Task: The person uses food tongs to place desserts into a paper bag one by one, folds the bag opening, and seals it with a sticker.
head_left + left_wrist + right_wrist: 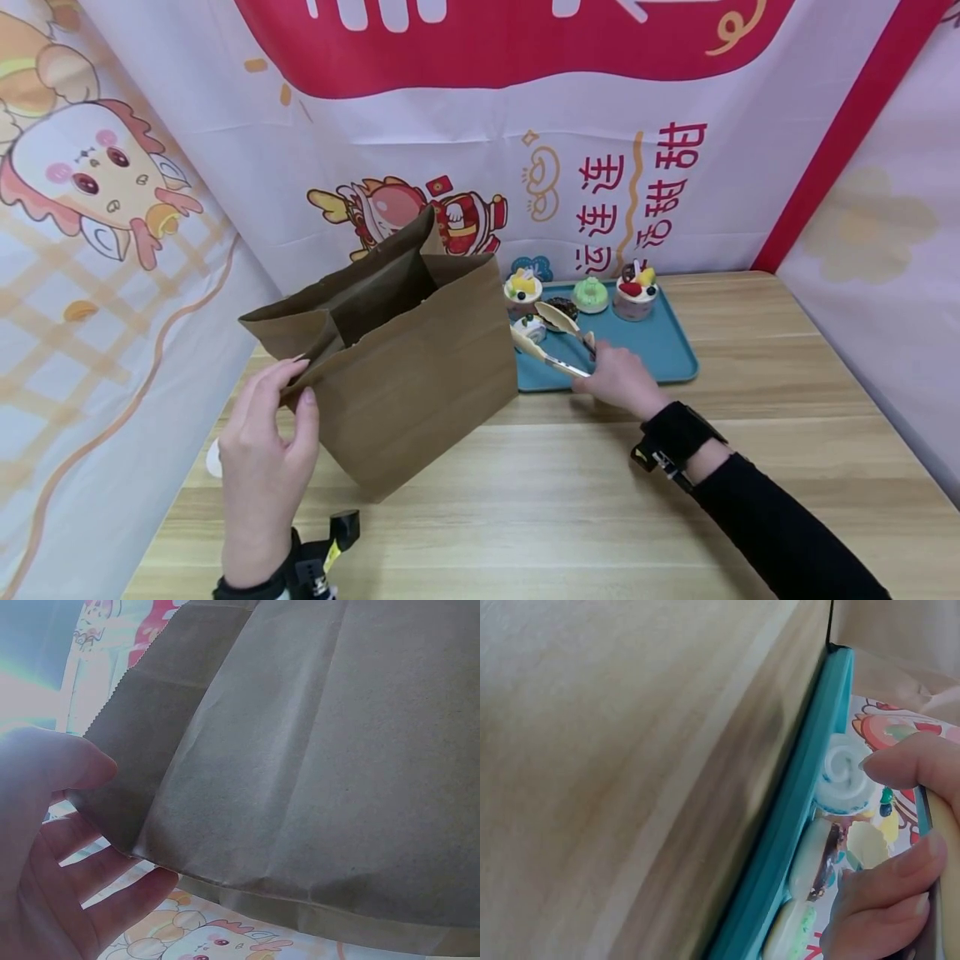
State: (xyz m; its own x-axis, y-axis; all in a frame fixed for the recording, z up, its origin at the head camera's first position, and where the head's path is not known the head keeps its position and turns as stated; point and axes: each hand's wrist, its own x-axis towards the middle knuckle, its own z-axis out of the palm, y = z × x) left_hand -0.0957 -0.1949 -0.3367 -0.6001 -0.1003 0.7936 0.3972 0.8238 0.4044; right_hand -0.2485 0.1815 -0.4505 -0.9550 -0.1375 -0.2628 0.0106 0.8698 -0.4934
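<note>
A brown paper bag (420,367) stands tilted on the table with its mouth gaping upward. My left hand (262,442) pinches the near left corner of its rim between thumb and fingers; in the left wrist view the thumb (82,761) lies against the zigzag edge. My right hand (624,382) grips a pair of tongs (534,348) with pale tips, spread apart over the blue tray (671,354). Between the tips and just behind them are a white swirl cake roll (530,328) and a dark chocolate doughnut (564,308). The bag hides the tray's left end.
Toward the tray's back are a green cake (590,294), a fruit-topped dessert cup (635,293) and another dessert cup (522,292). A printed cloth (465,125) hangs behind the wooden table (555,492). A small white object (213,458) shows beside the left hand.
</note>
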